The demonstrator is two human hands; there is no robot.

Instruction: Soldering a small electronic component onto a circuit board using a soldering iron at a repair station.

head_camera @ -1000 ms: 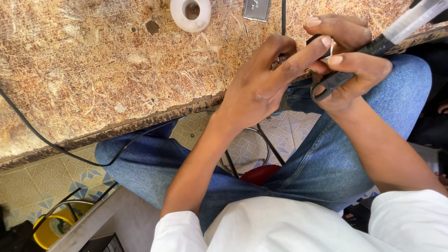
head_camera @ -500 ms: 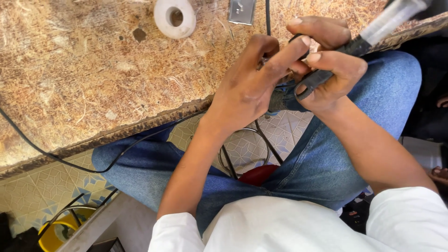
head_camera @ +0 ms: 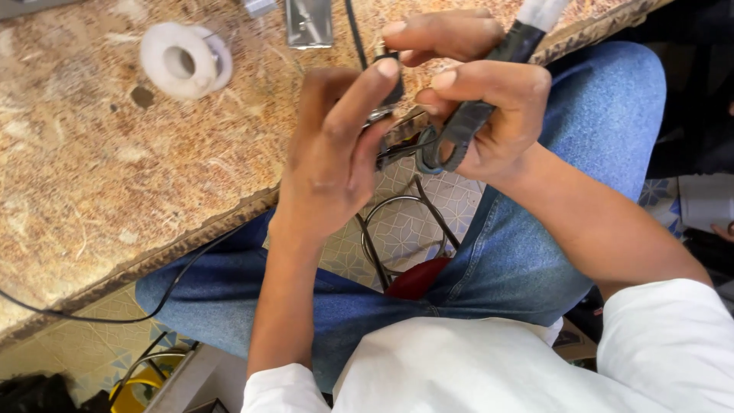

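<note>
black cable hanging off chipboard table edge, lower left; white tape roll lying flat on table, upper left; metal plate at top edge; left hand w/ fingers curled, pinching small dark part just past table edge; right hand closed round black-handled tool, thumb + forefinger also on the part; blue jeans beneath

A rough, matt chipboard surface is shown by the tabletop. The tool handle is wrapped in matt black tape. The spool looks like smooth white plastic, the plate like glossy metal. The jeans are blue denim cloth.
</note>
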